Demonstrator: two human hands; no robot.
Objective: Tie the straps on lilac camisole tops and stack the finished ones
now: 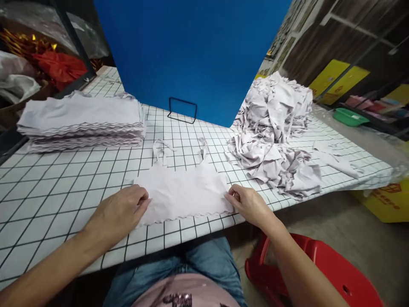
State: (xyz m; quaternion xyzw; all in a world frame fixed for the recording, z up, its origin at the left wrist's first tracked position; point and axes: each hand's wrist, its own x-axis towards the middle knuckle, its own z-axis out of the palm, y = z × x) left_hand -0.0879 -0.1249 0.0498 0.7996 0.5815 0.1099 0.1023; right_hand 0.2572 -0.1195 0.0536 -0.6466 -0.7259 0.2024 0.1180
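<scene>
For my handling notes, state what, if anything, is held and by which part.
The strapped cloth, by its sides: the left hand pinches it near the left edge, the right hand at the right edge.

The board (191, 55) is cut off above and hides the table (79, 183) behind it. Stool (338, 266) is cut off below. Print (387, 205) on lower yellow box (385, 216) is blurred, illegible. Left hand (123, 207) covers part of the cloth (188, 192).
</scene>
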